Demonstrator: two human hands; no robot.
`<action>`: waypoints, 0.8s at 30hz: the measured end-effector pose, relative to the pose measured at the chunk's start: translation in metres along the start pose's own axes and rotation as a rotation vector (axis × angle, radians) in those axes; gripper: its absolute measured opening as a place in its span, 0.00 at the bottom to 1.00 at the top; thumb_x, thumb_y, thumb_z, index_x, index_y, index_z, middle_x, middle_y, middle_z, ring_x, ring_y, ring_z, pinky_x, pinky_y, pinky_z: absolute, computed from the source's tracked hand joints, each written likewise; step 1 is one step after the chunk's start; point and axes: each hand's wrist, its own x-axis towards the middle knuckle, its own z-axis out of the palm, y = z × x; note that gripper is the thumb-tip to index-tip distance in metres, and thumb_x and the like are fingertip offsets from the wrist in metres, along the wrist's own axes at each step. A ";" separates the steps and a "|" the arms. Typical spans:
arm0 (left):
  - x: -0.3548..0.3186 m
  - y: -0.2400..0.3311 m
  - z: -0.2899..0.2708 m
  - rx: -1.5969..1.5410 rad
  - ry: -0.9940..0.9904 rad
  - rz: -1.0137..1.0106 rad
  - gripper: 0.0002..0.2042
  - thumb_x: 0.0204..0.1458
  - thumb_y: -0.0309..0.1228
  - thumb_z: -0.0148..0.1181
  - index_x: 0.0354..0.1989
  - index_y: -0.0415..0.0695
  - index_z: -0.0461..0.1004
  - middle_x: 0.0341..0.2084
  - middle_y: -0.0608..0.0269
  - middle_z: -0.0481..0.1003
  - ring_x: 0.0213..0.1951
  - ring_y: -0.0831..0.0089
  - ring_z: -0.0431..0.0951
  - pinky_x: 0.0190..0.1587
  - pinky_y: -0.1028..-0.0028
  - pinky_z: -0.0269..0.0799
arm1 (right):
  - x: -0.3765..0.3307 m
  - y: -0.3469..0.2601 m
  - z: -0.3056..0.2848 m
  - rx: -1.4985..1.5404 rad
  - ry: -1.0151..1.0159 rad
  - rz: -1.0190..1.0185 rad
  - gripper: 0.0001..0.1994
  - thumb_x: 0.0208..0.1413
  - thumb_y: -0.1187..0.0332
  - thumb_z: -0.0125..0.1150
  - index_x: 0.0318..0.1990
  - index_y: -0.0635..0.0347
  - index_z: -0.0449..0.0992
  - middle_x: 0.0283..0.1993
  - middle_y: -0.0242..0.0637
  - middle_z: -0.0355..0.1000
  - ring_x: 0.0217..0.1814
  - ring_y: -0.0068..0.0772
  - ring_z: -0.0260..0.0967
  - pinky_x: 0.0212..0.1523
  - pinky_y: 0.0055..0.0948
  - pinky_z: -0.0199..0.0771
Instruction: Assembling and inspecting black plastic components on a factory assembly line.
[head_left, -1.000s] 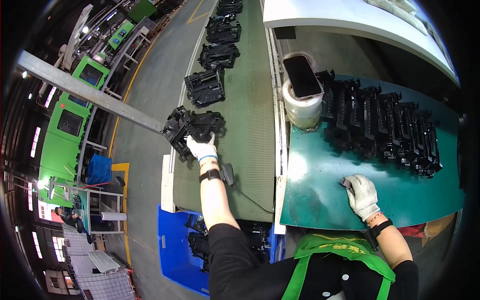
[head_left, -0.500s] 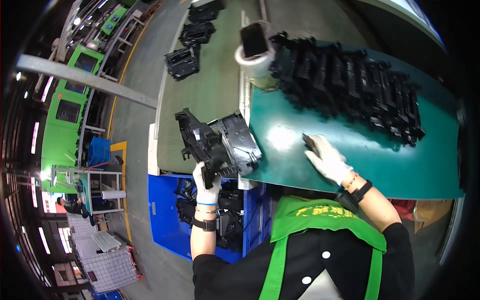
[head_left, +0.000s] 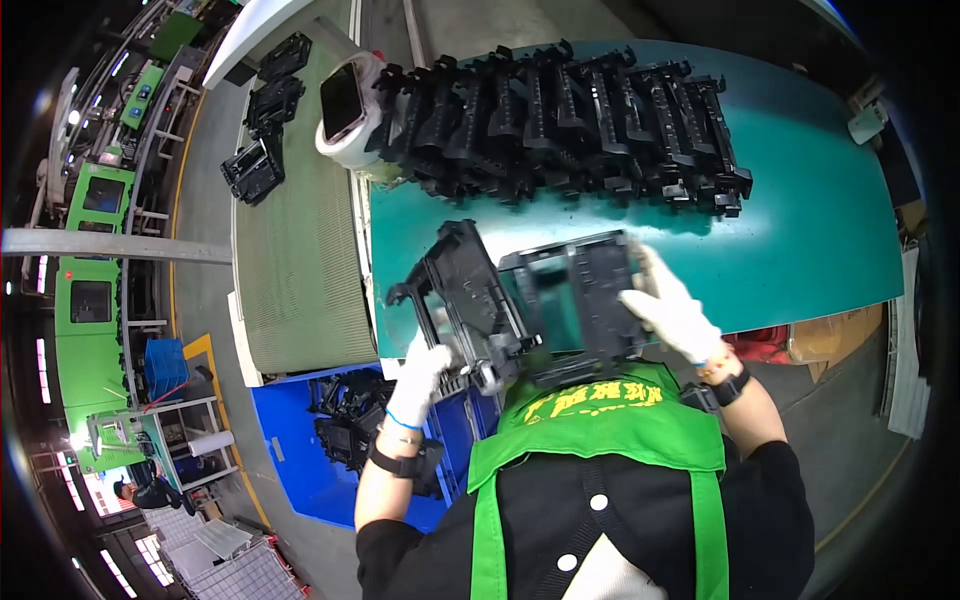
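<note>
My left hand (head_left: 424,368), in a white glove, grips the lower edge of a black plastic frame (head_left: 466,280) that is held tilted over the near left corner of the green table. My gloved right hand (head_left: 676,308) is closed on the right side of a second black plastic housing (head_left: 603,290) with a rectangular opening. The two parts are side by side above the table edge, their near ends close together; whether they touch I cannot tell. Some of my right fingers are behind the housing, and any small item in that palm is hidden.
A long row of black plastic parts (head_left: 540,125) stands along the far side of the green table (head_left: 800,230). Left of it are a white roll with a phone (head_left: 342,102) on top and a conveyor belt (head_left: 305,270) carrying several black parts. A blue bin (head_left: 300,455) of black parts sits below.
My view has turned right. Both parts have come from the belt's end to the table's near edge. My right hand, which held a small dark object over the table, now grips the second housing.
</note>
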 end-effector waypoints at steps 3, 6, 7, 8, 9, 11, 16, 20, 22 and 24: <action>0.014 0.044 0.019 0.670 0.042 0.046 0.30 0.49 0.31 0.61 0.65 0.41 0.69 0.32 0.58 0.79 0.34 0.61 0.81 0.43 0.64 0.78 | -0.036 0.024 -0.063 -0.072 0.166 -0.163 0.44 0.60 0.70 0.64 0.80 0.65 0.47 0.72 0.43 0.63 0.57 0.25 0.68 0.56 0.26 0.74; 0.030 0.052 0.034 0.867 0.055 0.051 0.28 0.48 0.31 0.59 0.62 0.40 0.70 0.33 0.56 0.79 0.33 0.64 0.80 0.41 0.65 0.77 | -0.080 0.031 -0.143 -0.011 0.235 0.004 0.43 0.60 0.74 0.63 0.80 0.66 0.47 0.81 0.43 0.52 0.73 0.32 0.60 0.71 0.31 0.63; 0.034 0.054 0.041 0.963 0.060 0.058 0.27 0.48 0.30 0.59 0.60 0.40 0.70 0.34 0.54 0.80 0.32 0.65 0.80 0.39 0.66 0.77 | -0.093 0.038 -0.171 0.008 0.265 0.000 0.42 0.61 0.75 0.63 0.80 0.65 0.49 0.83 0.42 0.50 0.75 0.33 0.59 0.71 0.32 0.63; 0.037 0.056 0.048 0.961 0.058 0.057 0.27 0.48 0.30 0.59 0.60 0.40 0.70 0.34 0.54 0.80 0.32 0.65 0.80 0.39 0.66 0.77 | -0.102 0.042 -0.194 0.006 0.267 0.002 0.42 0.61 0.75 0.63 0.80 0.65 0.49 0.83 0.42 0.50 0.75 0.33 0.59 0.71 0.32 0.63; 0.041 0.061 0.061 1.077 0.047 0.088 0.28 0.48 0.32 0.59 0.60 0.40 0.70 0.34 0.52 0.80 0.34 0.60 0.81 0.42 0.63 0.77 | -0.112 0.045 -0.216 0.020 0.357 -0.021 0.41 0.61 0.76 0.62 0.80 0.65 0.49 0.82 0.41 0.51 0.73 0.30 0.61 0.70 0.29 0.64; 0.046 0.070 0.077 1.295 0.043 0.151 0.29 0.47 0.35 0.60 0.60 0.40 0.70 0.35 0.46 0.81 0.39 0.50 0.83 0.47 0.57 0.77 | -0.120 0.068 -0.269 0.025 0.443 -0.044 0.40 0.62 0.76 0.62 0.80 0.66 0.49 0.82 0.41 0.53 0.72 0.27 0.63 0.69 0.27 0.65; 0.059 0.087 0.099 1.341 -0.005 0.127 0.28 0.46 0.40 0.61 0.57 0.40 0.71 0.38 0.41 0.81 0.46 0.41 0.81 0.53 0.51 0.74 | -0.125 0.116 -0.356 -0.159 0.635 0.076 0.36 0.66 0.73 0.60 0.79 0.59 0.54 0.79 0.41 0.59 0.70 0.28 0.66 0.68 0.26 0.66; 0.070 0.089 0.102 1.572 0.087 0.149 0.23 0.49 0.40 0.61 0.52 0.43 0.74 0.38 0.44 0.82 0.43 0.45 0.84 0.50 0.54 0.78 | -0.107 0.101 -0.330 -0.382 0.840 0.100 0.32 0.69 0.70 0.58 0.79 0.54 0.57 0.75 0.45 0.64 0.70 0.34 0.68 0.68 0.30 0.68; 0.073 0.090 0.101 1.575 0.100 0.181 0.21 0.50 0.41 0.61 0.49 0.41 0.73 0.38 0.44 0.82 0.43 0.44 0.83 0.50 0.53 0.77 | -0.098 0.094 -0.306 -0.947 1.015 -0.093 0.30 0.70 0.67 0.56 0.78 0.51 0.59 0.72 0.47 0.68 0.70 0.40 0.70 0.68 0.34 0.70; 0.075 0.088 0.097 1.576 0.117 0.188 0.21 0.51 0.41 0.60 0.48 0.39 0.73 0.38 0.44 0.82 0.43 0.44 0.82 0.51 0.53 0.77 | -0.086 0.054 -0.256 -0.967 1.037 -0.172 0.28 0.70 0.66 0.56 0.76 0.51 0.61 0.70 0.48 0.69 0.69 0.42 0.71 0.69 0.37 0.70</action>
